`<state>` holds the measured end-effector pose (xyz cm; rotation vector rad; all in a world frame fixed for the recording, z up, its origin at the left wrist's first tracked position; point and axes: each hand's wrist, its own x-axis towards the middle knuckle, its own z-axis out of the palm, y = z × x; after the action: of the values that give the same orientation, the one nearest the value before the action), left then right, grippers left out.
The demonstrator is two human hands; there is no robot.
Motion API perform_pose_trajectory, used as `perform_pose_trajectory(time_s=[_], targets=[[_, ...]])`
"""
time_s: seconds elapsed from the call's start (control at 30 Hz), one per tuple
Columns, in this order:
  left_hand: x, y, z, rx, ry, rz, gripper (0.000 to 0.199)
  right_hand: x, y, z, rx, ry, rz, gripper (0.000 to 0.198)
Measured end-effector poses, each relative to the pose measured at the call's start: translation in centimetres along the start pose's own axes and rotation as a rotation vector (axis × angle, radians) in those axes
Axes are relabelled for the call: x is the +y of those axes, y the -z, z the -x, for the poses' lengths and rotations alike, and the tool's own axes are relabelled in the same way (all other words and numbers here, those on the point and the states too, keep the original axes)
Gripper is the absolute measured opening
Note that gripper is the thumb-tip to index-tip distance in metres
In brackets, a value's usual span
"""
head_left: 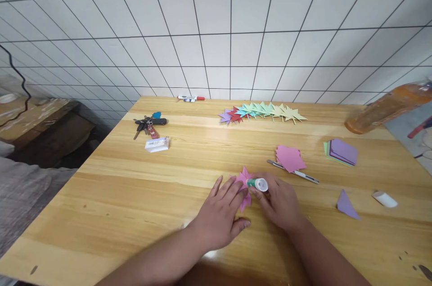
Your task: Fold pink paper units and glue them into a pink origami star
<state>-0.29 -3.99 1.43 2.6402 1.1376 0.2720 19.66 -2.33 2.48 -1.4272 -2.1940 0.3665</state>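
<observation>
My left hand (221, 214) lies flat with its fingers stretched out, pressing on a folded pink paper leaf (245, 202) that rests on the wooden table. Much of the leaf is hidden under my fingers. In my right hand (280, 200) is a glue stick (258, 183) with a white and green barrel, tilted so its bottom end faces me; its tip meets the leaf, though the contact point is covered. Beyond my right hand, pink paper squares (290, 158) lie partly over a slim silver utility knife (307, 177).
Folded paper leaves (263, 110) in several colours overlap near the tiled wall. Purple-topped paper sheets (343, 151), a folded purple triangle (347, 205), a white cap (385, 199) and a bottle (388, 108) are on the right. Keys (146, 124), a small box (157, 144) and a marker (191, 98) lie left.
</observation>
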Motion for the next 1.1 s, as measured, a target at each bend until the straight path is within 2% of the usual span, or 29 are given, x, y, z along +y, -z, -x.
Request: perform_pose_trajectory(time_s=[0.57,0.97,1.1], targets=[[-0.06,0.0,-0.17,-0.021,0.016,0.079,0.06,0.28,-0.37,-0.31,0.029,-0.063,0.074,0.023],[-0.04,-0.06,-0.13,-0.041,0.02,0.058,0.062,0.43,-0.54,-0.64,0.038,-0.114,0.084,0.022],[-0.11,-0.11,-0.1,-0.009,0.015,0.07,0.06,0.74,-0.67,-0.66,0.055,-0.133,0.058,0.022]])
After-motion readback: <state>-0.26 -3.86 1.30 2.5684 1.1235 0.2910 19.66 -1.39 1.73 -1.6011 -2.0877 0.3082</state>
